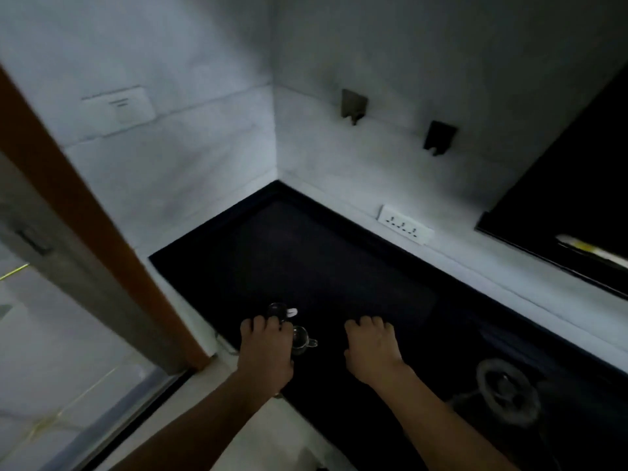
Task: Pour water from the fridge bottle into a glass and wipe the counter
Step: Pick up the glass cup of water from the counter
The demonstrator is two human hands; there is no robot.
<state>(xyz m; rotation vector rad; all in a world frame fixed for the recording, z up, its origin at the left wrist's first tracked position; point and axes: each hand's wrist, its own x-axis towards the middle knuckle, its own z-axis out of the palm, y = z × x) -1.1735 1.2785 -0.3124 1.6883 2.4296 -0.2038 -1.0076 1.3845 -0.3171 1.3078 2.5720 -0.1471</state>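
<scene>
Two hands on the surface: left hand fingertips meet the farther glass, grip unclear; right hand loosely curled, empty.

A home kitchen is indicated: a dark bench is set into a corner of pale tiled walls, a gas burner is seen on it, and a socket plate and two hooks are fixed above.

Bare left grip, bare right grip, forearms uncovered to frame edge
</scene>
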